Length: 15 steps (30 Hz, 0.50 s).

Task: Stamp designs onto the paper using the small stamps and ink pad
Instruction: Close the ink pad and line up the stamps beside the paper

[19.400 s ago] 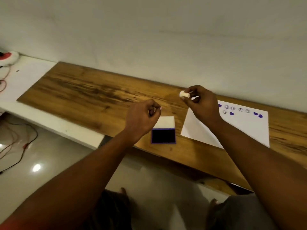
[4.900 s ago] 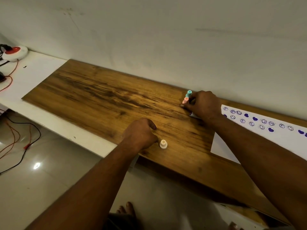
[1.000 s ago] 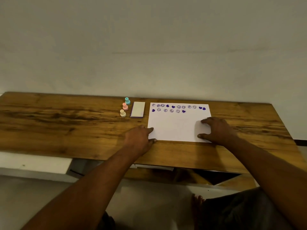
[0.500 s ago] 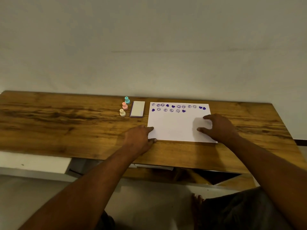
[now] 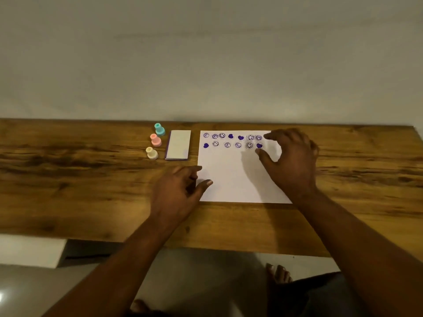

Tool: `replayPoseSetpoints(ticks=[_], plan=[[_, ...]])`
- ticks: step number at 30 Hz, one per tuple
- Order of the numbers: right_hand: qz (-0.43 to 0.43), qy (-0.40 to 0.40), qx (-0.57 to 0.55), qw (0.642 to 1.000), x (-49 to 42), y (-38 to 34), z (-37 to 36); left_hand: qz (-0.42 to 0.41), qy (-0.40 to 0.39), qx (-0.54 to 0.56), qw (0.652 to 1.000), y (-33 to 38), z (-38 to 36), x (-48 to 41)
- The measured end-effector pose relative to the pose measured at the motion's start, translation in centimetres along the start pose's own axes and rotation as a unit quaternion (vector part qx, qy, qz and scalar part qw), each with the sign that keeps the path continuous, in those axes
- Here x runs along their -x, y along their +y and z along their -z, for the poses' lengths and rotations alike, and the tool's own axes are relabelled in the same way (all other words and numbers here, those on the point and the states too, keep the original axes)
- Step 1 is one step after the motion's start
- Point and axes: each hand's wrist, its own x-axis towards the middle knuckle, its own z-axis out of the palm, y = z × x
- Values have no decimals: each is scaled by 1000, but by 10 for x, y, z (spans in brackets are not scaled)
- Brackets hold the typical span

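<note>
1. Right hand (image 5: pixel 290 161) has lifted off the paper (image 5: pixel 231 177) toward 12 o'clock, fingers spread, holding nothing.
2. Left hand (image 5: pixel 177 191) stays at paper's 9 o'clock edge, open, empty.
3. Three stamps (image 5: pixel 155 140) and the shut ink pad (image 5: pixel 178 144) sit at 10 o'clock; stamping looks finished.

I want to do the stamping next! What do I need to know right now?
Left hand: empty, fingertips at the paper's left edge.
Right hand: empty, open over its top right part.
Teal stamp, pink stamp and cream stamp stand left of the closed ink pad.
Done: two rows of purple prints along the top.
Left: the blank area below.
</note>
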Motion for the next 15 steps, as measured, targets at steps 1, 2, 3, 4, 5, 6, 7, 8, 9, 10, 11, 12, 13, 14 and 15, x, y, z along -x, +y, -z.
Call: replayPoseSetpoints(ticks=[1, 2, 3, 4, 5, 6, 7, 8, 9, 10, 11, 12, 13, 14, 15], plan=[[-3, 18, -11, 1000, -5, -1, -4, 2, 8, 7, 1000, -1, -2, -5], [-6, 29, -21, 999, -10, -4, -8, 4, 22, 9, 1000, -1, 0, -10], [-12, 30, -29, 999, -13, -7, -11, 6, 35, 10, 999, -1, 1, -13], [-21, 24, -37, 999, -15, -10, -13, 3, 44, 10, 999, 1, 2, -16], [-33, 14, -46, 998, -16, -13, -14, -1, 48, 10, 999, 3, 2, -19], [-49, 2, -56, 997, -15, -17, -14, 0, 46, 7, 999, 6, 1, -21], [-67, -13, -63, 996, -12, -21, -13, 9, 38, 2, 999, 11, 0, -24], [-84, -37, -67, 994, -8, -26, -11, 21, 22, -7, 1000, 18, -1, -25], [-95, -72, -62, 991, -2, -32, -11, 32, 3, -23, 999, 25, -3, -26], [-103, -114, -50, 987, 3, -37, -6, 38, -21, -42, 998, 35, -1, -28], [-105, -156, -37, 981, 6, -41, -1, 38, -45, -60, 996, 45, 2, -30], [-106, -197, -27, 974, 7, -45, 8, 39, -75, -77, 993, 57, 7, -32], [-103, -236, -22, 966, 7, -49, 19, 39, -103, -92, 990, 70, 15, -34], [-99, -275, -14, 956, 4, -53, 29, 42, -128, -107, 985, 82, 22, -38], [-91, -319, -6, 943, 0, -59, 44, 45, -152, -123, 980, 97, 34, -41]])
